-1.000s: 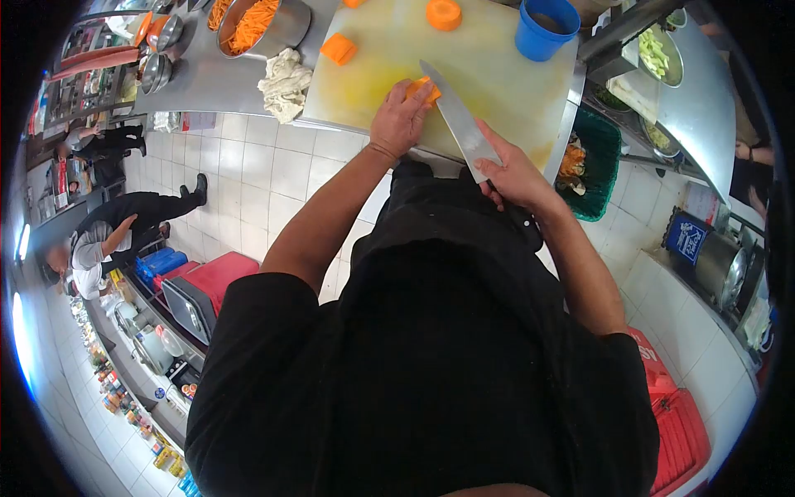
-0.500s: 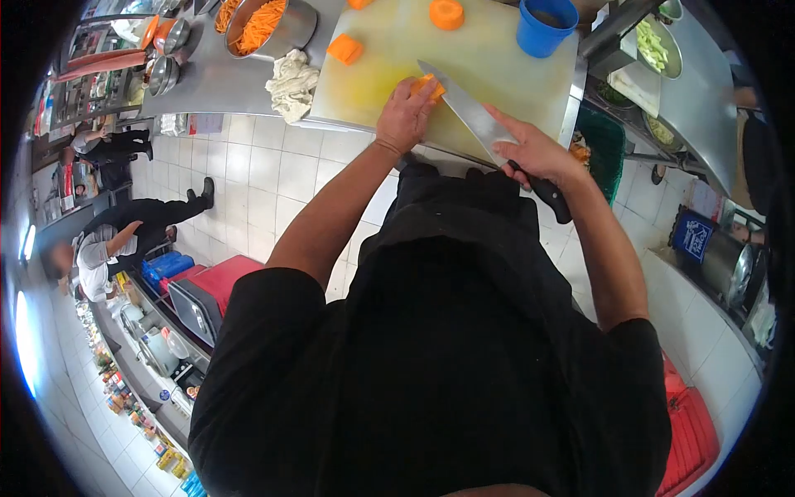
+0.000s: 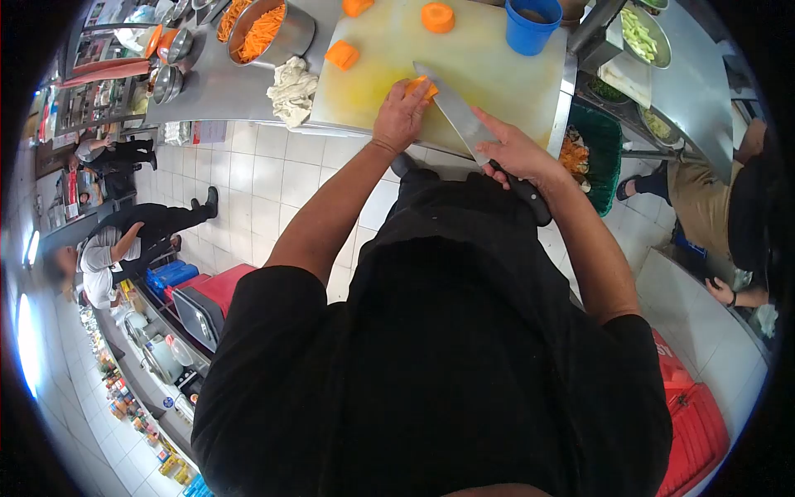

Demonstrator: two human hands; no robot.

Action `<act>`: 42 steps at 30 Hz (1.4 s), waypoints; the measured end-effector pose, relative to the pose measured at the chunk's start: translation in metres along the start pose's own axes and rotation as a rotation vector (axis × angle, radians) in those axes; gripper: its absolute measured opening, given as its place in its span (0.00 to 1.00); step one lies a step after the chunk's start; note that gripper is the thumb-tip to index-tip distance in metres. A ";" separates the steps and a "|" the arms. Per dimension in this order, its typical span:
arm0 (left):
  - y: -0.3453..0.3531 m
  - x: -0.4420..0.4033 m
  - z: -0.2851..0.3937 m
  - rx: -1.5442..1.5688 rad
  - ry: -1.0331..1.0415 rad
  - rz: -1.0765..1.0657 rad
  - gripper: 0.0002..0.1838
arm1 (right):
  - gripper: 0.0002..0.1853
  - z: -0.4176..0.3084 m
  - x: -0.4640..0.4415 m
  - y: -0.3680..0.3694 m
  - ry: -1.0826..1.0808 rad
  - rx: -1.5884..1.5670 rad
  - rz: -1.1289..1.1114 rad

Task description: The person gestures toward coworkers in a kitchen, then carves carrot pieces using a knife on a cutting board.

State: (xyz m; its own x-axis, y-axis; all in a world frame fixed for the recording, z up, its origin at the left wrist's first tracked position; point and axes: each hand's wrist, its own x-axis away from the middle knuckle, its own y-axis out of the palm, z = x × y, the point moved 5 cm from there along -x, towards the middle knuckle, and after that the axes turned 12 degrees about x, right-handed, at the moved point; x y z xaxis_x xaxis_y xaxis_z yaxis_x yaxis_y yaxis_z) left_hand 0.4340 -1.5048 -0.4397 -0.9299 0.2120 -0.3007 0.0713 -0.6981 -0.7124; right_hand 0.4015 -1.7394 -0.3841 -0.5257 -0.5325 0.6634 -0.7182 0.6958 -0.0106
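Note:
My left hand (image 3: 400, 116) grips a piece of carrot (image 3: 426, 88) on the cutting board (image 3: 489, 79), fingertips bent over it. In my right hand (image 3: 515, 151) is a large kitchen knife (image 3: 455, 110) with a black handle. Its blade lies slantwise against the right side of the carrot piece, tip pointing away from me. Other cut carrot chunks sit farther back on the board: one chunk (image 3: 342, 55) at the left, a thick round (image 3: 438, 17) near the middle and another piece (image 3: 358, 7) at the far edge.
A metal pot (image 3: 291, 37) of shredded carrot and a crumpled cloth (image 3: 291, 91) stand left of the board. A blue cup (image 3: 532, 26) is at its back right. A green bin (image 3: 607, 137) holds scraps. One person (image 3: 704, 195) is at the right; others are at the left.
The knife and my right hand have shifted slightly left. My left hand stays on the carrot piece. A person has come into view on the right.

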 end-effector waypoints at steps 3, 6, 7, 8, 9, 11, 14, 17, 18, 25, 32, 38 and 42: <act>0.000 -0.003 0.002 0.021 -0.003 -0.010 0.24 | 0.40 0.003 0.000 0.018 -0.054 -0.022 0.050; -0.004 -0.002 0.004 0.049 0.005 -0.032 0.25 | 0.40 0.006 -0.003 0.022 -0.064 -0.002 0.075; -0.005 -0.003 0.003 0.061 0.014 -0.042 0.25 | 0.40 0.007 -0.004 0.018 -0.057 0.004 0.073; -0.006 -0.003 0.003 0.093 0.030 -0.058 0.25 | 0.40 0.009 -0.004 0.016 -0.045 0.010 0.070; -0.009 -0.002 0.001 0.127 0.046 -0.073 0.25 | 0.40 0.010 -0.004 0.017 -0.049 0.004 0.077; -0.013 -0.002 -0.003 0.179 0.060 -0.101 0.25 | 0.41 0.011 -0.003 0.021 -0.055 -0.008 0.098; -0.012 -0.003 -0.008 0.222 0.065 -0.129 0.26 | 0.41 0.005 0.001 0.033 -0.042 0.012 0.152; -0.013 -0.001 -0.009 0.219 0.080 -0.140 0.26 | 0.42 -0.003 0.009 0.039 -0.040 0.033 0.177; -0.014 0.000 -0.008 0.206 0.085 -0.140 0.26 | 0.41 -0.007 0.010 0.041 -0.066 0.043 0.168; -0.002 -0.003 -0.025 0.206 0.283 -0.132 0.24 | 0.46 -0.007 0.015 0.061 -0.104 0.112 0.299; 0.004 -0.006 -0.028 0.203 0.299 -0.149 0.24 | 0.43 -0.021 0.022 0.071 -0.035 0.166 0.325; 0.007 -0.004 -0.032 0.116 0.485 -0.105 0.22 | 0.41 -0.014 0.013 0.069 -0.104 0.254 0.365; -0.001 0.000 -0.024 0.169 0.296 -0.094 0.24 | 0.40 -0.018 0.020 0.077 0.021 0.166 0.429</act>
State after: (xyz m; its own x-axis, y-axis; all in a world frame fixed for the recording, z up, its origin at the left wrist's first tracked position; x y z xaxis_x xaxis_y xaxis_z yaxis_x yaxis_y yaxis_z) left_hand 0.4423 -1.4875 -0.4542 -0.7830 0.4523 -0.4269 -0.0937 -0.7644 -0.6379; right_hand 0.3436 -1.6882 -0.3581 -0.7833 -0.2022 0.5878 -0.5020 0.7636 -0.4062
